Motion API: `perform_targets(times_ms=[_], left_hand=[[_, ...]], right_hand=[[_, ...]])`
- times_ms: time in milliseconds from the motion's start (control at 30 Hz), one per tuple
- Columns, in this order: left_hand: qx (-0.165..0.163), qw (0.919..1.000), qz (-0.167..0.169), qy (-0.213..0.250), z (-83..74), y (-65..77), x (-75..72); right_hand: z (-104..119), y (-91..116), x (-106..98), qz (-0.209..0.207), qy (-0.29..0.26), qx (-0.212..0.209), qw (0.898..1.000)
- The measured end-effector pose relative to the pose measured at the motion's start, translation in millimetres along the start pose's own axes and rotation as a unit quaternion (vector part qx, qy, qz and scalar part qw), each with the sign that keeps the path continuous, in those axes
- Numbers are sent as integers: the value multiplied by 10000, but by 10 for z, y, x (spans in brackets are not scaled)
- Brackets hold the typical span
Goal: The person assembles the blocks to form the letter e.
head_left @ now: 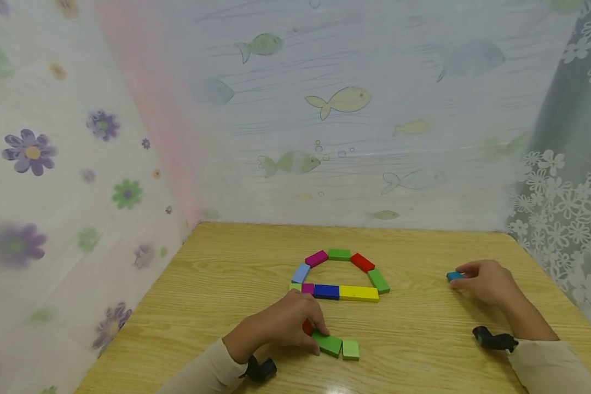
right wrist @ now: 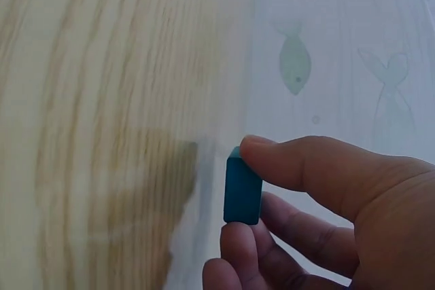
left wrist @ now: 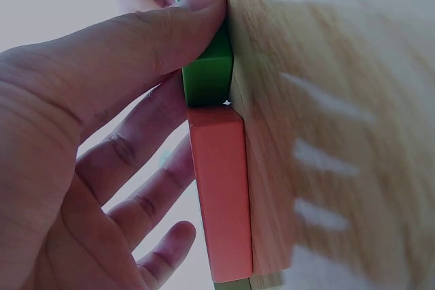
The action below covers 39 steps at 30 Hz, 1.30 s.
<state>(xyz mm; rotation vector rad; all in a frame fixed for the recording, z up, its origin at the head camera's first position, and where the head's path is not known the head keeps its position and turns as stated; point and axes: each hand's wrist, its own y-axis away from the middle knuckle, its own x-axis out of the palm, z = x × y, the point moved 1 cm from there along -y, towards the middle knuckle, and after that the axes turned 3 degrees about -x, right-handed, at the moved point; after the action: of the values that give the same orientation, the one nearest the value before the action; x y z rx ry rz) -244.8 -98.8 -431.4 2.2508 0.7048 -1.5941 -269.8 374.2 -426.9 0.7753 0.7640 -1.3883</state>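
Observation:
My left hand [head_left: 287, 319] pinches a green block [head_left: 329, 343] on the table between thumb and fingers. A red block [left wrist: 221, 195] stands end to end with it in the left wrist view, mostly hidden by the hand in the head view. Beside the green one, at its right end, lies a small light green block [head_left: 351, 350]. Over at the right, my right hand [head_left: 491, 282] holds a small blue block [right wrist: 242, 191] by its thumb and fingertips. Whether that block touches the table, I cannot tell.
Farther back, an arch of light blue [head_left: 301, 273], magenta [head_left: 317, 258], green [head_left: 339, 254] and red [head_left: 362, 262] blocks curves above a straight row with a dark blue block [head_left: 326, 291] and a yellow block [head_left: 358, 294]. Patterned curtains border the wooden table [head_left: 423, 339].

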Motion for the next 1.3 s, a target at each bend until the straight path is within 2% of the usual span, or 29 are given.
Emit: perform_targets(times_ms=[400,833,1300], left_hand=[[199,9997,-72,-78,16,-5,4],[127,9999,47,17,-4,-3,-3],[215,9997,-78,25,5,-1,-6]], right_hand=[[212,23,48,129,-108,-242,9996],[465,61,113,291,-62,-514,9982],[707,118,181,439,-14,-863,9953]])
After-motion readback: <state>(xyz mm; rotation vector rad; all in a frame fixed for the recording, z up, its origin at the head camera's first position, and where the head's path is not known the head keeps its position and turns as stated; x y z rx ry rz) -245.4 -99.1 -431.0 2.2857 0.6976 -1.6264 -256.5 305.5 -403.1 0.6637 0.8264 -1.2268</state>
